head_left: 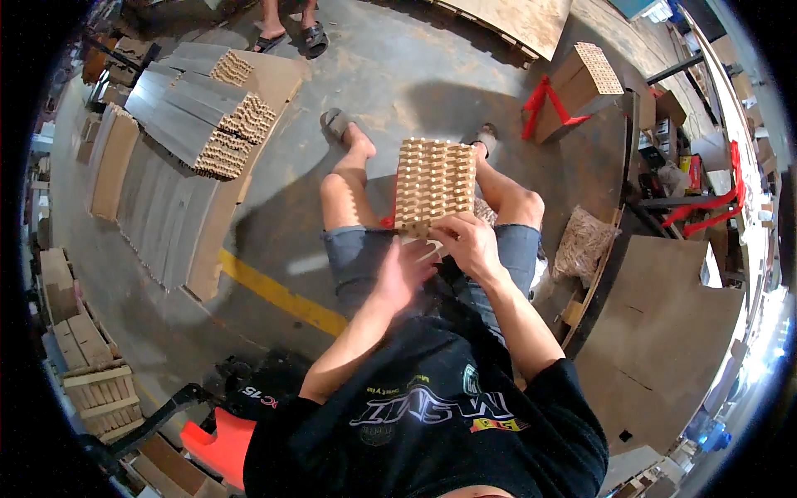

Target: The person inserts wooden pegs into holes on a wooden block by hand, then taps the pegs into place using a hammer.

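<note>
Between my knees stands a stack of boards [436, 183], their wavy brown ends facing up. Rows of small pale wooden dowels stick out of those ends. At the near edge of the stack is my right hand [469, 246], its thumb and fingers pinched together; what lies between the fingertips is too small to make out. Close by on the left, my left hand [404, 272] is a little blurred, with its fingers stretched out below the near edge and nothing visible in them.
A clear bag of dowels [585, 242] lies right of my leg. Beyond it stands another board stack [581, 87] by a red stand [544, 116]. Long grey boards [195, 108] are piled at the left. A large brown panel [656, 332] lies at the right. A person's feet [290, 40] show at the top.
</note>
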The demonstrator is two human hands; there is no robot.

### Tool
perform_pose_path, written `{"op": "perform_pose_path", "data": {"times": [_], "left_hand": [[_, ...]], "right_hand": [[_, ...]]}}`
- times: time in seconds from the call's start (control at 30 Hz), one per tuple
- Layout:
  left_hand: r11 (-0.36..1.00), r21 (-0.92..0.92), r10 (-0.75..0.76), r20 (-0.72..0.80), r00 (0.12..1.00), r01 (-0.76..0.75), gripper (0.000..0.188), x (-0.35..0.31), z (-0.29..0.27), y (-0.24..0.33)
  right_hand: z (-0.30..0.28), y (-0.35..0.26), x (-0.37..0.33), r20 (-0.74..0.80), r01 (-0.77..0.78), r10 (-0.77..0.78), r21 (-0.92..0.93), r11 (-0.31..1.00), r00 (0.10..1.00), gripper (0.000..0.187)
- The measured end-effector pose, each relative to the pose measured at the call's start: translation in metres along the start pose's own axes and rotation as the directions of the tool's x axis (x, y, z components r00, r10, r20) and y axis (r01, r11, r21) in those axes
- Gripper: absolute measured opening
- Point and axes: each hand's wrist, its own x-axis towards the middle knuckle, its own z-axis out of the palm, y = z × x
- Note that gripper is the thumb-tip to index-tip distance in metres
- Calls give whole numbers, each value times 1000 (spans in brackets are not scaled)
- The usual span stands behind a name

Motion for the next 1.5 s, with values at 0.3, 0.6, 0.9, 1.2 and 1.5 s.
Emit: {"op": "perform_pose_path", "data": {"times": [0.3, 0.6, 0.9, 1.2, 1.5], "left_hand": [[999, 28, -22, -9, 1000, 22, 65, 3, 1, 1], [996, 79, -35, -47, 998, 39, 60, 2, 13, 0], [978, 208, -33, -5, 999, 33, 55, 1, 18, -14], [950, 308, -26, -104, 994, 57, 50, -6, 2, 36], [475, 879, 571, -339, 748, 37, 49, 1, 2, 129]], "right_hand": [[8, -1, 3, 0, 189, -196, -264, 946, 981, 9], [9, -11, 7, 137, 219, -175, -466, 857, 975, 7], [-13, 3, -15, -56, 262, -275, -166, 951, 960, 18], [-83, 131, -89, -554, -393, 393, 125, 911, 734, 14], [-45, 265, -154, -104, -841, 917, 370, 394, 384, 25]]}}
